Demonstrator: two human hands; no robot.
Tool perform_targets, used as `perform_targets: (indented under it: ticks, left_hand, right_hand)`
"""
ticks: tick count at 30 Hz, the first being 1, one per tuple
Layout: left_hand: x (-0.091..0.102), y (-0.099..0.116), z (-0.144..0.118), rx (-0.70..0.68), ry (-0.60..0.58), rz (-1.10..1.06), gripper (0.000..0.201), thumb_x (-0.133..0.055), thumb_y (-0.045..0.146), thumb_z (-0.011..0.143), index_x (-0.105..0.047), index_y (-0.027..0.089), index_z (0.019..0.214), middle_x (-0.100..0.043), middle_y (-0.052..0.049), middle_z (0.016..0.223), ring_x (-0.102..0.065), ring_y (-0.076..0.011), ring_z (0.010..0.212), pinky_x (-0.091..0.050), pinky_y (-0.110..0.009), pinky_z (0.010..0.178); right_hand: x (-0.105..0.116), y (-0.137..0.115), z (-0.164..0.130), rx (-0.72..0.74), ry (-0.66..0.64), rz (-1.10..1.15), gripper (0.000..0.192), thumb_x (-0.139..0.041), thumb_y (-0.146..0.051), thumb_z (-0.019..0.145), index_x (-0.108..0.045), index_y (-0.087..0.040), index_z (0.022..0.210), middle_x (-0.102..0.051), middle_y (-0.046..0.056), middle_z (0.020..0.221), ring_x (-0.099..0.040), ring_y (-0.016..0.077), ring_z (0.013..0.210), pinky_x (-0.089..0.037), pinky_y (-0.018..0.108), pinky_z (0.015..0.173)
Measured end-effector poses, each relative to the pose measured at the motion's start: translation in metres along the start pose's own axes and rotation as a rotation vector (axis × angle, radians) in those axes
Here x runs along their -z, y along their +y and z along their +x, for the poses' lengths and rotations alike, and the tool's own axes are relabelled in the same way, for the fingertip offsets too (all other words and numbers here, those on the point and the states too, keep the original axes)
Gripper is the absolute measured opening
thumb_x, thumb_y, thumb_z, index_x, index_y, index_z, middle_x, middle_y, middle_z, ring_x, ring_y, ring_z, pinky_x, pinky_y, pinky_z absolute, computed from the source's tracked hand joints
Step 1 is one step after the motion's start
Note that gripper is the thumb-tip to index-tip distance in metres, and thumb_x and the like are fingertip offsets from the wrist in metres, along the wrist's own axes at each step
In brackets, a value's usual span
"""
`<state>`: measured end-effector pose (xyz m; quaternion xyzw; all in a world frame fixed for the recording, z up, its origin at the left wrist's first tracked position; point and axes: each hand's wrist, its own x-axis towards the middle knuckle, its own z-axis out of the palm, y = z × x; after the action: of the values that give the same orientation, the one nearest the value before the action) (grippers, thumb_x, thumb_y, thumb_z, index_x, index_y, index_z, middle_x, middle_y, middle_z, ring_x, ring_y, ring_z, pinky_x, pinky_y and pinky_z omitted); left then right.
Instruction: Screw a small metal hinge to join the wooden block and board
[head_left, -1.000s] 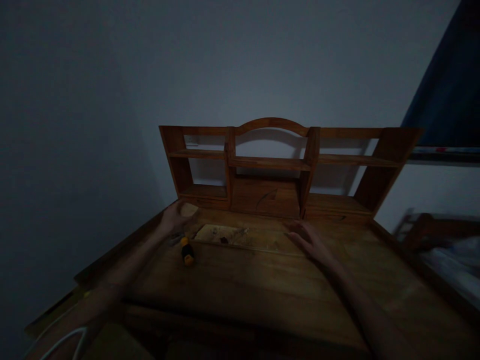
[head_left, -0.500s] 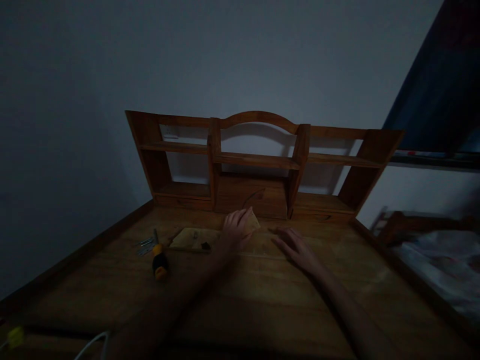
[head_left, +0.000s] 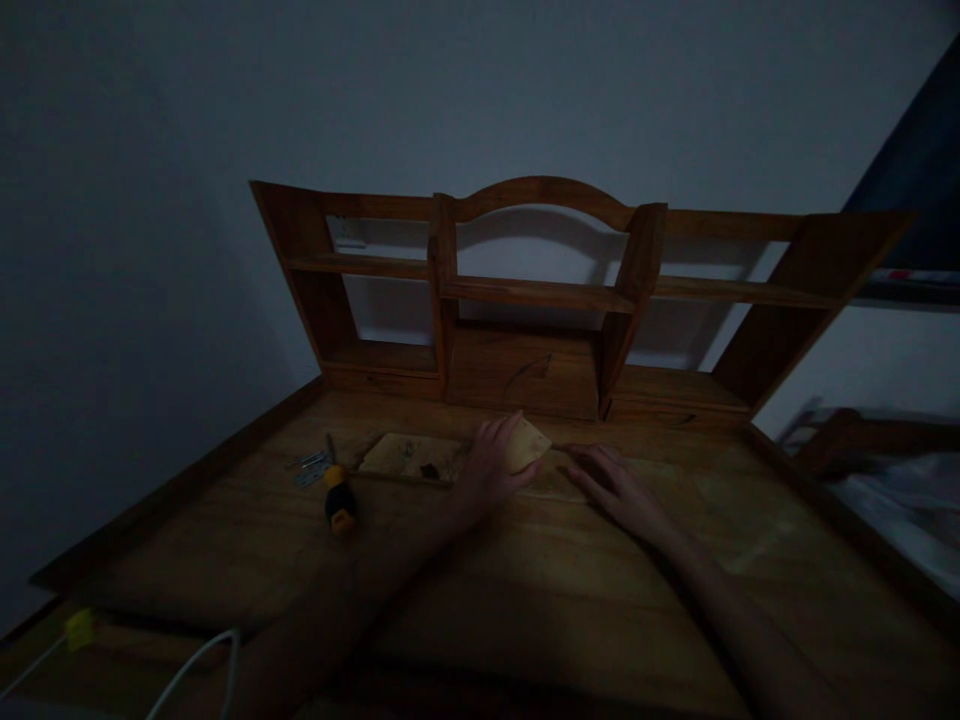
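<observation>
My left hand [head_left: 491,465] is closed around a small pale wooden block [head_left: 527,445], which has small dark marks like holes near its edge. Just right of the block, my right hand [head_left: 615,487] hovers low over or rests on the desk, fingers stretched and apart, holding nothing I can see. A flat pale wooden board [head_left: 386,456] lies left of my left hand, with a small black piece [head_left: 429,471] on it. Farther left is a screwdriver [head_left: 341,503] with a yellow and black handle, beside several small metal pieces [head_left: 309,467].
A wooden shelf unit [head_left: 536,293] stands along the back of the wooden desk [head_left: 487,590] against the wall. At the lower left are a white cable [head_left: 196,660] and a yellow object [head_left: 79,628]. The room is dim.
The view has shifted, so the shelf sits higher and larger. The block in my left hand has turned slightly and is nearer to my right hand's fingertips.
</observation>
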<state>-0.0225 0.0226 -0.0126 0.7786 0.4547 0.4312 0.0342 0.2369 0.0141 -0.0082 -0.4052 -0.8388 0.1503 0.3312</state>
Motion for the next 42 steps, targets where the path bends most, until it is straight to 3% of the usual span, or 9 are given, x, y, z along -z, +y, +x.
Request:
perform_targets:
  ticks: [14, 19, 24, 31, 35, 38, 42]
  left_hand:
    - [-0.006, 0.000, -0.006, 0.052, -0.054, -0.027, 0.068, -0.074, 0.035, 0.085, -0.046, 0.018, 0.145, -0.062, -0.014, 0.134, -0.058, -0.0303, 0.127, -0.049, -0.049, 0.110]
    - [-0.010, -0.001, -0.007, -0.015, -0.058, 0.023, 0.060, -0.067, 0.031, 0.088, -0.048, 0.015, 0.143, -0.062, -0.015, 0.135, -0.057, -0.0310, 0.128, -0.046, -0.050, 0.113]
    - [-0.012, 0.001, -0.009, -0.132, -0.050, 0.022, 0.062, -0.065, 0.034, 0.091, -0.043, 0.020, 0.147, -0.058, -0.013, 0.140, -0.054, -0.0302, 0.131, -0.044, -0.051, 0.116]
    - [-0.003, 0.014, -0.008, -0.197, -0.072, 0.002, 0.070, -0.069, 0.037, 0.090, -0.040, 0.017, 0.151, -0.049, -0.015, 0.151, -0.047, -0.0309, 0.140, -0.040, -0.049, 0.120]
    - [0.002, 0.020, -0.009, -0.183, -0.140, -0.025, 0.076, -0.073, 0.043, 0.087, -0.041, 0.018, 0.151, -0.050, -0.016, 0.149, -0.048, -0.0315, 0.138, -0.042, -0.047, 0.118]
    - [0.006, 0.021, -0.010, -0.179, -0.144, -0.030, 0.069, -0.067, 0.046, 0.091, -0.043, 0.019, 0.150, -0.054, -0.014, 0.143, -0.052, -0.0298, 0.132, -0.046, -0.046, 0.113]
    - [0.010, 0.021, -0.011, -0.086, -0.091, 0.005, 0.044, -0.046, 0.040, 0.104, -0.049, 0.024, 0.144, -0.063, -0.010, 0.125, -0.059, -0.0255, 0.119, -0.051, -0.044, 0.104]
  right_hand:
    - [-0.006, -0.009, -0.001, 0.016, 0.010, -0.046, 0.034, -0.053, -0.044, 0.102, -0.061, -0.030, 0.133, -0.066, 0.006, 0.126, -0.061, 0.0239, 0.119, -0.048, 0.042, 0.105]
    - [-0.006, -0.016, -0.003, 0.041, -0.006, -0.072, 0.034, -0.052, -0.041, 0.103, -0.062, -0.027, 0.132, -0.068, 0.008, 0.123, -0.062, 0.0241, 0.116, -0.048, 0.042, 0.103]
    - [-0.011, -0.024, 0.000, 0.098, 0.006, 0.000, 0.027, -0.052, -0.040, 0.102, -0.069, -0.026, 0.117, -0.071, 0.010, 0.116, -0.062, 0.0271, 0.110, -0.049, 0.046, 0.100]
    - [-0.019, -0.032, 0.004, -0.200, 0.137, 0.334, 0.033, -0.060, -0.053, 0.095, -0.075, -0.024, 0.092, -0.075, 0.008, 0.099, -0.066, 0.0254, 0.096, -0.051, 0.041, 0.092]
    - [-0.029, -0.022, 0.005, -0.362, 0.175, 0.480, 0.040, -0.062, -0.059, 0.091, -0.072, -0.020, 0.087, -0.071, 0.004, 0.074, -0.062, 0.0173, 0.062, -0.048, 0.029, 0.058]
    - [-0.029, -0.013, 0.005, -0.429, 0.145, 0.575, 0.044, -0.055, -0.062, 0.092, -0.067, -0.019, 0.084, -0.061, 0.000, 0.057, -0.048, 0.0116, 0.042, -0.036, 0.025, 0.042]
    - [-0.019, -0.007, 0.000, -0.440, -0.027, 0.622, 0.040, -0.061, -0.057, 0.087, -0.067, -0.019, 0.075, -0.070, 0.007, 0.063, -0.063, 0.0160, 0.049, -0.049, 0.027, 0.047]
